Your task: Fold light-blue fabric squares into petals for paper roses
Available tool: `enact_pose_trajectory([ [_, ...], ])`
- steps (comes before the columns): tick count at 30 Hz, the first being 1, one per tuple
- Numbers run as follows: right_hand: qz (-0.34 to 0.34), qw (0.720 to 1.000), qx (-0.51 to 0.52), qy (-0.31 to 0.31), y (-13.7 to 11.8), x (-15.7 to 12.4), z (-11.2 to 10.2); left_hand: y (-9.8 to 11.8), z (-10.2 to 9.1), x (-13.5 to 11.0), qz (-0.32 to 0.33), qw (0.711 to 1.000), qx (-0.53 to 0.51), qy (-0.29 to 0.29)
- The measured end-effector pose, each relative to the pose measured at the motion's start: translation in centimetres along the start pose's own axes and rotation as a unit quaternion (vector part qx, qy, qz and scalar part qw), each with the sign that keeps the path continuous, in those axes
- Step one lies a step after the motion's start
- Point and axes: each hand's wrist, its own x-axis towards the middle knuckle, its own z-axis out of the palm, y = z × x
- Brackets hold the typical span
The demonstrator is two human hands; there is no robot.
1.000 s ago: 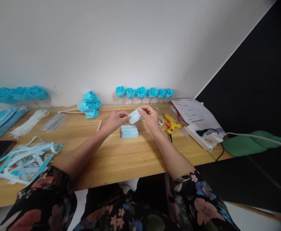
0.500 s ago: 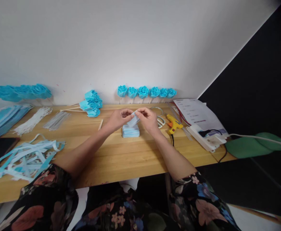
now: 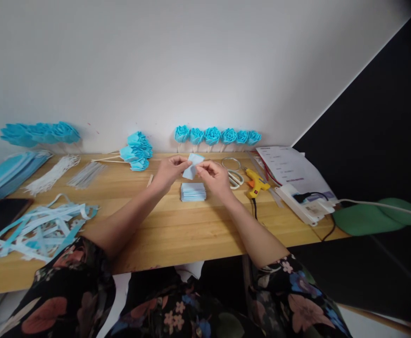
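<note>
- Centre of the frame: the left hand and right hand both pinched a small blue piece, fingertips clamped on its edges, just above a stack of blue pieces.
- The wooden table ran across the frame, with a white wall behind it.
- Blue roses lined the wall.
- Scissors and a yellow glue gun lay right of the hands.
- Cut strips were heaped at lower left.

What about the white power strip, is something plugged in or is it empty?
Plugged in: a black plug sits in the white power strip, its black cable curving over the table edge.
</note>
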Motion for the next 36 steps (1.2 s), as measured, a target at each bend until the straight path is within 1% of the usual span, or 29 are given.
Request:
enact_pose_trajectory([
  [5, 0.044, 0.998, 0.051, -0.009, 0.6, 0.3, 0.3, -0.2, 0.3, -0.3, 0.008, 0.999, -0.026, -0.036],
  [10, 0.046, 0.996, 0.075, -0.032, 0.9, 0.5, 0.2, -0.7, 0.3, -0.2, 0.0, 0.998, -0.035, -0.053],
  [17, 0.041, 0.998, 0.023, -0.033, 1.1, 0.4, 0.1, -0.6, 0.3, -0.4, -0.003, 0.998, -0.015, -0.061],
  [19, 0.033, 0.999, 0.013, -0.019, 1.1, 0.4, 0.0, -0.5, 0.2, -0.3, -0.001, 0.998, -0.013, -0.058],
  [21, 0.037, 0.999, 0.021, 0.003, 1.1, 0.6, -0.3, -0.3, -0.1, 0.1, 0.004, 0.999, -0.015, -0.042],
  [25, 0.079, 0.99, 0.102, 0.059, 1.2, 1.2, -1.1, -0.3, -1.4, 1.2, 0.012, 0.999, -0.031, 0.026],
  [28, 0.091, 0.981, 0.14, 0.099, 1.4, 1.6, -1.5, -0.5, -2.3, 2.0, 0.004, 0.997, -0.046, 0.057],
  [30, 0.091, 0.977, 0.154, 0.117, 1.7, 1.9, -1.6, -0.6, -2.6, 2.2, -0.01, 0.996, -0.062, 0.056],
  [32, 0.092, 0.974, 0.161, 0.131, 1.9, 2.0, -1.6, -0.8, -2.6, 2.2, -0.025, 0.994, -0.095, 0.043],
  [36, 0.104, 0.973, 0.147, 0.147, 2.1, 2.1, -1.5, -1.1, -2.4, 2.2, -0.035, 0.987, -0.153, 0.018],
])
